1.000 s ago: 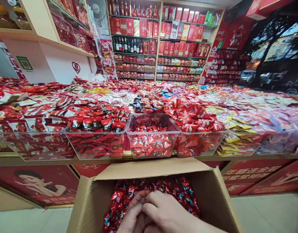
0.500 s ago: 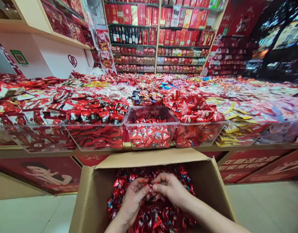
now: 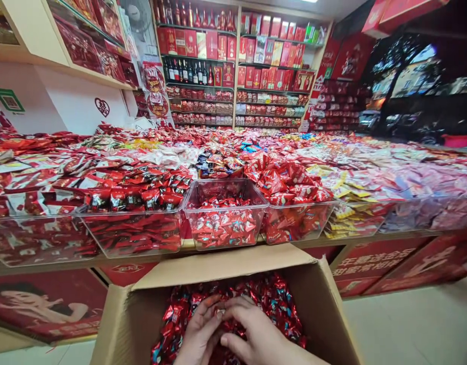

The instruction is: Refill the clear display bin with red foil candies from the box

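Note:
Both my hands are together just above the heap of red foil-wrapped candies (image 3: 279, 294) inside an open cardboard box (image 3: 336, 319). My left hand (image 3: 201, 329) has its fingers curled and its thumb tip drawn in towards them; whatever lies between them is too small or too hidden to name. Reaching over from the right, my right hand (image 3: 252, 332) has its fingertips against the left hand's fingers. Its thumb stands apart from those fingers, and I see nothing in the gap. The candies directly below are covered by my hands.
Past the box flap (image 3: 218, 263), a clear bin (image 3: 226, 238) part-filled with red candies stands on the counter edge. Fuller bins flank it, one with red and black packets (image 3: 134, 228), another with larger red packets (image 3: 294, 218). Shelves of boxes and bottles (image 3: 195, 71) rise behind.
My hands were pinching a small red candy between them; now the right thumb has come away from its fingers. The view has tilted up and shifted to the right.

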`<state>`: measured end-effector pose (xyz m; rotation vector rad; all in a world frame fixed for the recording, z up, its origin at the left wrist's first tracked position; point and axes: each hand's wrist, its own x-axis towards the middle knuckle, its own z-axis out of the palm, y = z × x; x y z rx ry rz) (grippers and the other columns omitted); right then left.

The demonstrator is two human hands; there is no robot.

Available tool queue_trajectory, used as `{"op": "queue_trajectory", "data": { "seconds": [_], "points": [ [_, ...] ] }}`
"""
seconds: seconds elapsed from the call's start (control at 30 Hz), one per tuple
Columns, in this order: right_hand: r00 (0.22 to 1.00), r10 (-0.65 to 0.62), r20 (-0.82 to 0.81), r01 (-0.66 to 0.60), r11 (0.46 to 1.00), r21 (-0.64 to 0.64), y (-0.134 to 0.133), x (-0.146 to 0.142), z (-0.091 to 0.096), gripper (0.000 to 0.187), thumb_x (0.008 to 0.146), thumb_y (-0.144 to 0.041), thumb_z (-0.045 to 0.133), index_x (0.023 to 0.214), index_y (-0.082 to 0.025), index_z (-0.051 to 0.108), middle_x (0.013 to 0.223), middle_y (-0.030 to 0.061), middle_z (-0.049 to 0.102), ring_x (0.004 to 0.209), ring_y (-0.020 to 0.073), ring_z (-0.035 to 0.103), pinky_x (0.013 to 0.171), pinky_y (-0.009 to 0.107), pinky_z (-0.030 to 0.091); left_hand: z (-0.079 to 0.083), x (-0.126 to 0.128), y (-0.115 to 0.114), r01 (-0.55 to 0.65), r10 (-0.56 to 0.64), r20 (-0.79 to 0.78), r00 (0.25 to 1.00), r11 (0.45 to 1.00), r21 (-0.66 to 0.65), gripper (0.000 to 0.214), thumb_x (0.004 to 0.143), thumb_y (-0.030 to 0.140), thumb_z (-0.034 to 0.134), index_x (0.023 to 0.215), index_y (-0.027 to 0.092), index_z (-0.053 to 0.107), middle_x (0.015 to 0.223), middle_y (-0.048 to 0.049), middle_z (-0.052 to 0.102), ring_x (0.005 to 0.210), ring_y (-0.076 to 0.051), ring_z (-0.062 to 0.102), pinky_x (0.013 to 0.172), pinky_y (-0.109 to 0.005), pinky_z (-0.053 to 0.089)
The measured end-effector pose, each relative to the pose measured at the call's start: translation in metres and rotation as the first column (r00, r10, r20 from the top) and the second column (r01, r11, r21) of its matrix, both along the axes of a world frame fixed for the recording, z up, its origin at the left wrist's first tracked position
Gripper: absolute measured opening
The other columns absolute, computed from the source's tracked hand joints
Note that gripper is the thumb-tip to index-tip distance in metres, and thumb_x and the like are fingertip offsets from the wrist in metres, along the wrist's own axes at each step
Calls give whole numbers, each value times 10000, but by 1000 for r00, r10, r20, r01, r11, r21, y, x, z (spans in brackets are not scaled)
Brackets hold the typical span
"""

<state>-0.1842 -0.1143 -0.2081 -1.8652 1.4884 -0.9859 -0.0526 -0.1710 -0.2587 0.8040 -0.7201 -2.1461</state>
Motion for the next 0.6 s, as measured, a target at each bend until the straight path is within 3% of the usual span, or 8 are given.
{"op": "queue_trajectory", "data": {
  "seconds": [0.13,0.3,0.4,0.6],
  "points": [
    [994,17,-104,-19,1000,-17,2,-1,2,251,683,-125,537,929,-170,553,1002,53,542,951,159,446,892,270,311,0,-3,0,-17,18,37,999,999,-32,398,582,90,664,929,218,520,819,-12,628,794,-151,579,641,-221,427],
    [991,-23,-131,32,997,69,2,-2,-3,231,695,-60,442,854,-163,574,927,62,560,878,157,486,781,235,379,-2,-4,1,19,-3,106,994,989,-145,489,528,100,703,961,217,508,738,-5,633,728,-137,579,679,-243,426],
    [992,-83,-92,95,986,134,2,-5,-3,246,666,-52,440,850,-160,562,871,56,580,800,149,528,695,208,401,-4,-4,0,55,-34,143,989,988,-147,495,528,154,713,972,229,510,723,-1,636,705,-144,585,676,-262,437],
    [994,-52,-93,69,981,184,2,-10,-2,437,640,-38,418,1050,-175,482,910,60,618,819,154,571,666,189,401,-6,-8,2,59,-4,235,972,972,-227,452,482,206,738,891,196,544,776,-32,642,672,-160,592,639,-278,472]
  ]
}}
